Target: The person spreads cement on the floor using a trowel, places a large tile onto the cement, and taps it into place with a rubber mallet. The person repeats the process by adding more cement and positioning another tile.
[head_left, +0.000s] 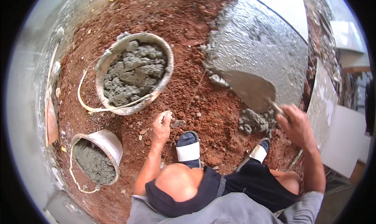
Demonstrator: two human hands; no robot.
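Observation:
My right hand (295,124) is closed around the handle of a trowel (250,89). The trowel's broad, mortar-smeared blade lies at the near left edge of a wet grey mortar bed (262,40). Just below the blade, a lump of mortar (254,121) sits on the soil beside my right foot. My left hand (161,125) hangs in front of my knee, fingers curled in and whitish at the tips, with nothing visible in them. A large bucket (166,79) heaped with grey mortar stands beyond it to the left.
A smaller tilted bucket (111,140) of mortar rests nearer on the left. Reddish loose soil (192,12) surrounds both buckets. A thin string (196,90) runs across it. A pale slab (288,6) adjoins the mortar at the far right; boards (342,140) lean on the right. A grey wall (27,106) bounds the left.

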